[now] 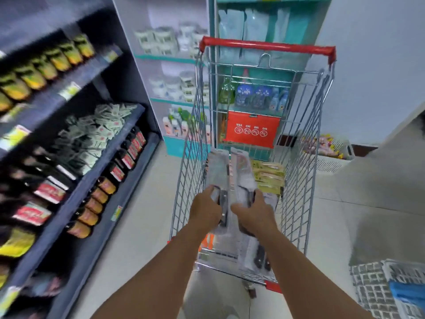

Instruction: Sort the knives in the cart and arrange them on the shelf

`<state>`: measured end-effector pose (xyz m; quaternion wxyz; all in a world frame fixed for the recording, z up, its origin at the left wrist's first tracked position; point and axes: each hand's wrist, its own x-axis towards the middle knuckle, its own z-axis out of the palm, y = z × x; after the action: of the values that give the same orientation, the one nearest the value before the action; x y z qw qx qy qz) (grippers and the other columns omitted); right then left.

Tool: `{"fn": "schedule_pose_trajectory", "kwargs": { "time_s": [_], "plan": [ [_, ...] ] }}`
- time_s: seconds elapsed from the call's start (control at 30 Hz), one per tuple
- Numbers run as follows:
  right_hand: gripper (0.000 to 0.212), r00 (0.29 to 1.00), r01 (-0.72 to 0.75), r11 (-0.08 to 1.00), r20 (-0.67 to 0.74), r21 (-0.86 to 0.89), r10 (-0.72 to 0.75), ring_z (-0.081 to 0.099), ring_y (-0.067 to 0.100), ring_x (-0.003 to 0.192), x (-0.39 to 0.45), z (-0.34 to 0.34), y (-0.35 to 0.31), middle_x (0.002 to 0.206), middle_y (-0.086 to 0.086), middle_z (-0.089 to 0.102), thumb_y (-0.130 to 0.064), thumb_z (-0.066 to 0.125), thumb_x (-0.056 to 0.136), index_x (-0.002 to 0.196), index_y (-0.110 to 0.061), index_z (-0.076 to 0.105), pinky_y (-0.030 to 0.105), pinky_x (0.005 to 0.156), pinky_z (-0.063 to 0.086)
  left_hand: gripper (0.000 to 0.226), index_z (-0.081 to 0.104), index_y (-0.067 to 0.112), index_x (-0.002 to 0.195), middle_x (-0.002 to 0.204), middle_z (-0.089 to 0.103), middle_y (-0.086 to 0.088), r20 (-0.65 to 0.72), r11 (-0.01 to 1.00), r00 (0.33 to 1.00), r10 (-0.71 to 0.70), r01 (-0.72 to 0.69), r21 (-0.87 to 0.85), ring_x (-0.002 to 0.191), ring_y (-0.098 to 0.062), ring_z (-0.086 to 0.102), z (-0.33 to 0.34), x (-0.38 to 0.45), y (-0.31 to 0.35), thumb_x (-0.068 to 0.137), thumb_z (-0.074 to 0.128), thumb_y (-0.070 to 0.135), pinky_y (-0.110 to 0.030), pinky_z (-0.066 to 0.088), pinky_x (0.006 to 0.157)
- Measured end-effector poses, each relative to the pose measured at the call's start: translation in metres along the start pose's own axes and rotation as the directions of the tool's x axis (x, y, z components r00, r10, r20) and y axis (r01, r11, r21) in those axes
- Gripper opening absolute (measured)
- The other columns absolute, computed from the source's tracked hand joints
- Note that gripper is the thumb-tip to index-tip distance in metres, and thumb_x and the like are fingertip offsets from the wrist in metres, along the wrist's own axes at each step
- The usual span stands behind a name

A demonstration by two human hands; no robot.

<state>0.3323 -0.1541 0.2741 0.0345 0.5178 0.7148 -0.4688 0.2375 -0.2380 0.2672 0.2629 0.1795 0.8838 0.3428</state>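
- The left hand point(205, 211) is closed around the dark handle end of a packaged knife point(218, 173), whose clear pack points away from the person, above the basket of the shopping cart point(305, 157).
- The right hand point(254, 215) grips the handle end of a second packaged knife point(243, 173); the two packs lie side by side, just beside or touching each other.
- More knife packs point(253, 254) lie on the cart floor at the near end, and yellow boxed items point(269, 173) sit toward the far end, to the right.
- Judging by this, the step in hand is picking and pairing knives out of the cart; nothing has yet gone to a shelf.
- The dark shelving unit point(76, 199) on the left holds bottles point(108, 185) and hanging card-backed goods point(96, 132); the frame is blurred, so where the knives belong cannot be told.
- The next move calls for lifting both packs clear of the wire sides, keeping them flat and sorted by kind, then turning toward the shelf.
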Motion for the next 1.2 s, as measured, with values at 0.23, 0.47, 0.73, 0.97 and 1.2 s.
{"fn": "schedule_pose_trajectory", "kwargs": {
  "time_s": [0.23,0.47,0.73,0.97,1.2],
  "plan": [
    [0.086,0.939,0.323,0.946,-0.14,0.041,-0.315,0.06,0.025,0.096,-0.027,0.014,-0.089,0.114,0.006,0.058,-0.06,0.061,0.06,0.134,-0.027,0.034,0.043,0.081,0.053,0.034,0.057,0.019,0.127,0.119,0.062,-0.011,-0.26,0.983,0.95,0.172,-0.183,-0.016,0.108,-0.029,0.058,-0.1,-0.005,0.015,0.097,0.044,0.012,-0.035,0.047,0.09],
    [0.086,0.858,0.502,0.862,-0.168,0.068,-0.486,0.059,0.027,0.093,-0.096,0.065,-0.202,0.114,0.005,0.052,-0.048,0.065,0.069,0.142,-0.043,0.02,0.035,0.083,0.05,0.05,0.043,0.014,0.143,0.137,0.051,-0.009,-0.455,0.968,0.869,0.195,-0.245,-0.053,0.123,-0.024,0.05,-0.241,-0.026,-0.015,0.094,0.041,0.002,-0.023,0.036,0.097],
    [0.087,0.694,0.72,0.686,-0.103,0.103,-0.713,0.055,0.025,0.101,-0.195,0.165,-0.309,0.125,0.008,0.049,-0.045,0.068,0.073,0.146,-0.038,0.02,0.031,0.084,0.044,0.05,0.045,0.012,0.14,0.138,0.051,-0.008,-0.701,0.954,0.693,0.17,-0.293,-0.058,0.129,-0.02,0.046,-0.403,-0.089,-0.083,0.092,0.043,0.0,-0.024,0.034,0.107],
    [0.088,0.497,0.849,0.513,0.136,0.129,-0.857,0.048,0.019,0.094,-0.276,0.248,-0.379,0.127,0.004,0.041,-0.047,0.066,0.078,0.147,-0.042,0.012,0.03,0.081,0.04,0.054,0.044,0.016,0.141,0.131,0.057,-0.011,-0.853,0.98,0.522,-0.014,-0.162,-0.116,0.12,-0.029,0.054,-0.499,-0.147,-0.154,0.089,0.041,-0.001,-0.042,0.043,0.102],
    [0.09,0.279,0.886,0.399,0.415,0.236,-0.866,0.044,0.016,0.094,-0.337,0.331,-0.414,0.132,-0.002,0.038,-0.048,0.064,0.076,0.148,-0.042,0.01,0.033,0.079,0.04,0.057,0.039,0.027,0.144,0.117,0.06,-0.02,-0.903,0.946,0.295,-0.314,0.011,-0.325,0.103,-0.041,0.059,-0.545,-0.224,-0.223,0.092,0.034,0.003,-0.038,0.05,0.079]
  ]
}}
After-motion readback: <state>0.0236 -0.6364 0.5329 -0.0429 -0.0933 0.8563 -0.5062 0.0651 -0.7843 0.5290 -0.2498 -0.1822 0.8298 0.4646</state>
